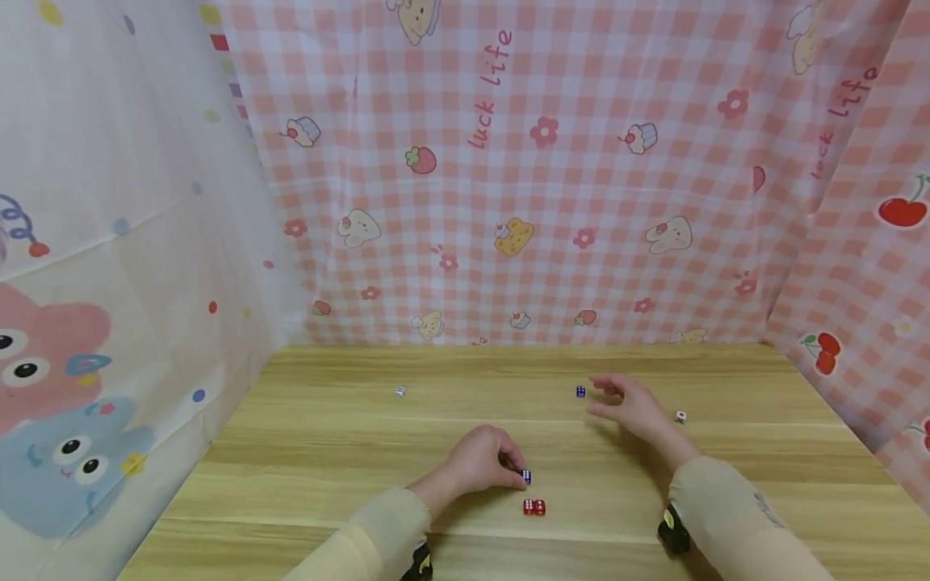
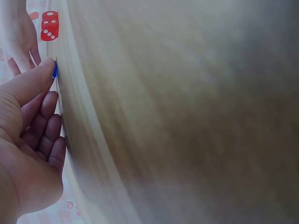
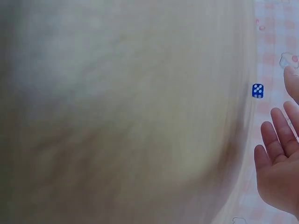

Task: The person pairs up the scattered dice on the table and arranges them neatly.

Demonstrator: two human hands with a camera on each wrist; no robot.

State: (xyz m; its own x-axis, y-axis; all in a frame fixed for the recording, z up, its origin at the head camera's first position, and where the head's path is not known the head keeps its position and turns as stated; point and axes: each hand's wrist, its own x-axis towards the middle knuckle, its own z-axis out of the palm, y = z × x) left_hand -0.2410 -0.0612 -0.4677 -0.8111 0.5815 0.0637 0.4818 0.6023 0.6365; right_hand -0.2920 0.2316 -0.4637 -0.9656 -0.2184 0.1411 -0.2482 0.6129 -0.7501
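The desk is pale wood with a streaky lengthwise grain, and on it lie two red dice with white pips, a blue die with white pips at the left hand, a second blue die near the right hand, and two white dice. Both sleeves are cream-yellow. The back curtain is pink-and-white gingham printed with strawberries, flowers, cupcakes, small animals and pink "luck life" lettering, while the left curtain is white with coloured dots and pink and blue cartoon creatures.

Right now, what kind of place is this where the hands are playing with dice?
Probably a small tabletop play corner. A wooden table is walled in by pink checked cartoon cloth, and dice lie scattered on it, like the red dice.
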